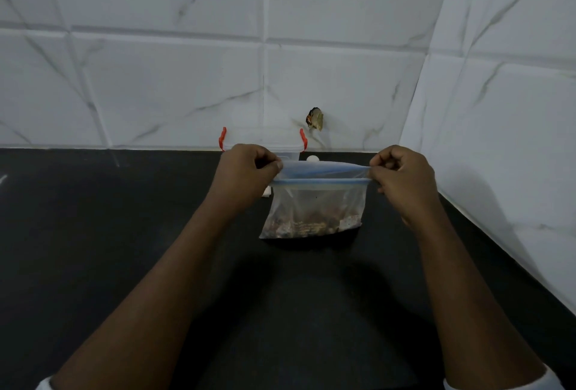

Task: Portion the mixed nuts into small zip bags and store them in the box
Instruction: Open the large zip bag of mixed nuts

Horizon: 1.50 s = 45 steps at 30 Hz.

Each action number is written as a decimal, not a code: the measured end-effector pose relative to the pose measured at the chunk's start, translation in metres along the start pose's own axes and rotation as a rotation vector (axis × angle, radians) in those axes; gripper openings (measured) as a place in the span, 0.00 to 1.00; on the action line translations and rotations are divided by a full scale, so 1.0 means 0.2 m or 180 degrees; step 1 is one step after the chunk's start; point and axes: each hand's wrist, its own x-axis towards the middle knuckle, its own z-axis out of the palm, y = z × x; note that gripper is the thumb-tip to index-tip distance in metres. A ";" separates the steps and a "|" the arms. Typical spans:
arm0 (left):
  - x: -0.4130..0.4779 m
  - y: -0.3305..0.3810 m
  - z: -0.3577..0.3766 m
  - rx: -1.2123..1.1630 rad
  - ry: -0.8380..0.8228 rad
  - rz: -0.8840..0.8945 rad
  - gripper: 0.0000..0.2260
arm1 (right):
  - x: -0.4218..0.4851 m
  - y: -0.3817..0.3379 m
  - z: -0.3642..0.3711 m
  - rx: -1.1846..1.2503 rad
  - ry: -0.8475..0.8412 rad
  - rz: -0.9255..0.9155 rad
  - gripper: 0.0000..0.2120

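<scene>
Pinching the bag [314, 202] mouth at both corners, left hand [246, 171] and right hand [402, 177], above the counter [124, 233]. Nuts [311, 224] already inside; zip unsealed. Left: sealing, then storing in box [265, 143] behind.

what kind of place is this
Probably a home kitchen corner: a dark countertop meets white marble-look wall tiles, a clear red-clipped box stands against the wall, and a zip bag of mixed nuts is held above the counter.
</scene>
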 end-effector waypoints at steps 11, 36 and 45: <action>-0.01 0.02 0.04 -0.0038 -0.0486 0.0084 0.16 | 0.01 0.00 0.00 -0.0075 -0.0420 -0.0142 0.09; 0.30 0.13 -0.04 -0.0137 -0.2052 -0.0117 0.07 | 0.01 -0.01 0.06 0.0096 -0.0319 -0.0161 0.12; 0.33 0.14 0.01 -0.1447 -0.1799 -0.1433 0.04 | 0.01 -0.01 0.05 0.0093 -0.0198 -0.0066 0.12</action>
